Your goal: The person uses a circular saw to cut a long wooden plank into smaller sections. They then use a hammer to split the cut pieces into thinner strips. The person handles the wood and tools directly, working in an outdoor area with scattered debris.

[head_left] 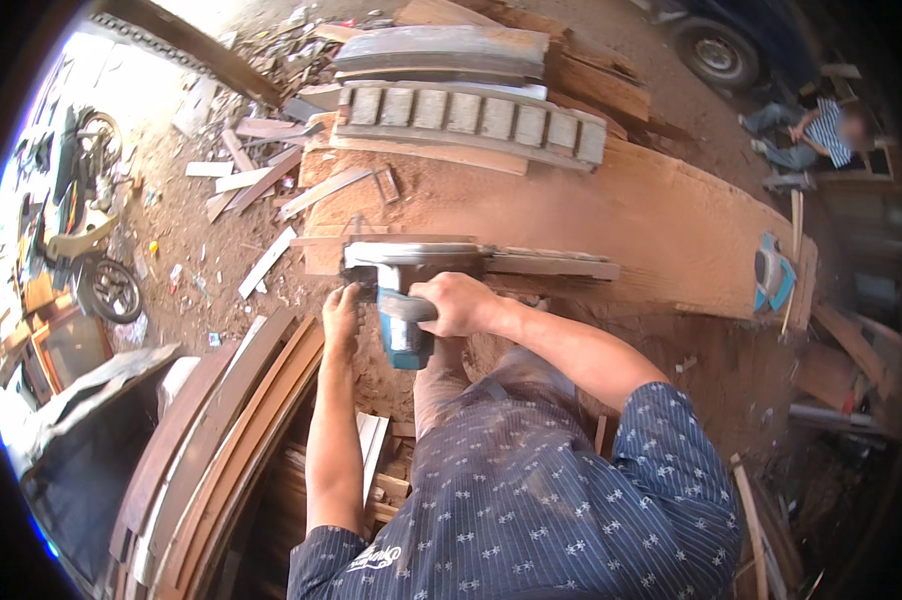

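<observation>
A teal and black power saw with a silver guard lies across a narrow plank on a large rough wooden slab. My right hand is closed round the saw's handle. My left hand is at the front left of the saw, fingers curled at the near edge; what they grip is hidden. Pale dust hangs over the slab. A second teal power tool rests at the slab's right end.
A slatted timber piece and boards lie behind. Stacked planks stand at lower left, near scattered offcuts. A motorbike is at left, a vehicle at top right. A person sits at right.
</observation>
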Motion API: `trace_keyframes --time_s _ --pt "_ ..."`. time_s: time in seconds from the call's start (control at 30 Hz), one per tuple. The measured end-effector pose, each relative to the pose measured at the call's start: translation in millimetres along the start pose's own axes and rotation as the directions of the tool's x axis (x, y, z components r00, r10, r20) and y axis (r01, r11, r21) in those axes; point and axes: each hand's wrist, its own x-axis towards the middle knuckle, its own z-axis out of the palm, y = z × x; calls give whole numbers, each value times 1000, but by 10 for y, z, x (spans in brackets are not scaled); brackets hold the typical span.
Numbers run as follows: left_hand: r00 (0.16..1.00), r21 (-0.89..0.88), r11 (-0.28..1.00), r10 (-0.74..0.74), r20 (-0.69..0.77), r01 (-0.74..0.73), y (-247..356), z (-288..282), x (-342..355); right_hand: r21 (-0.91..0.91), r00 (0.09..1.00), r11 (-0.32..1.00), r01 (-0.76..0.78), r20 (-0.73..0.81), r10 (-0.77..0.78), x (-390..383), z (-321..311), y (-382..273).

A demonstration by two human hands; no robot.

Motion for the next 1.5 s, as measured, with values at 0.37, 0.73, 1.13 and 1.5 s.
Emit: trace_keyframes --time_s 0.37,0.73,1.13,1.5 --pt "1000 -25 1000 -2 -16 1 -10 -293 189 -51 999 998 35 -18 -36 334 250 -64" --pt "996 -56 998 -17 -87 12 -24 -542 402 -53 999 997 52 -4 -52 577 367 -153" --pt "994 46 997 62 -89 -58 400 -90 -383 19 986 990 136 -94 -134 -200 -173 -261" --pt "989 -270 951 -138 53 147 -453 2508 -1197 91 931 985 -150 -322 171 -2842 -2668 -532"
